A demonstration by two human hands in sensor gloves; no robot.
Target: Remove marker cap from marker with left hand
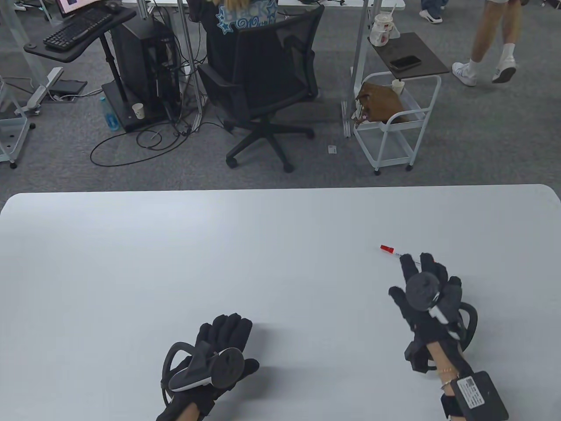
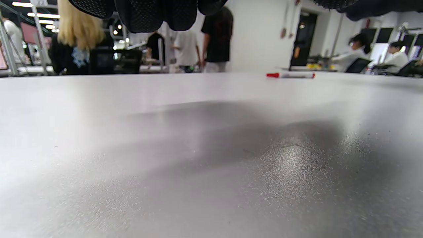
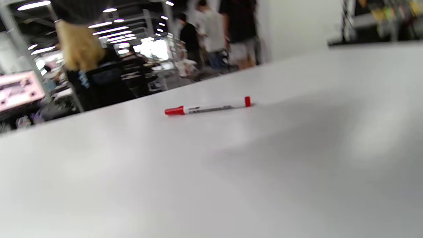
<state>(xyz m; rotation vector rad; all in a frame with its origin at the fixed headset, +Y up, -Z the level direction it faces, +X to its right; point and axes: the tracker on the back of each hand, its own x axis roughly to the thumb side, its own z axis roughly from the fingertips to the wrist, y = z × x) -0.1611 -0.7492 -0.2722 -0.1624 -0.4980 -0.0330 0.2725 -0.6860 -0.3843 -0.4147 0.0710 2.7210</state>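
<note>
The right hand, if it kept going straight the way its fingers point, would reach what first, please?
Most likely the marker: the right hand points up-left at it, fingertips near its barrel, though contact is unclear.

— Anything you can read from here?
— Only "BUCK", partly, in blue on the dark shirt (image 1: 245,17) of the person in the far chair. The print on my marker (image 3: 208,108) is too blurred to read.
</note>
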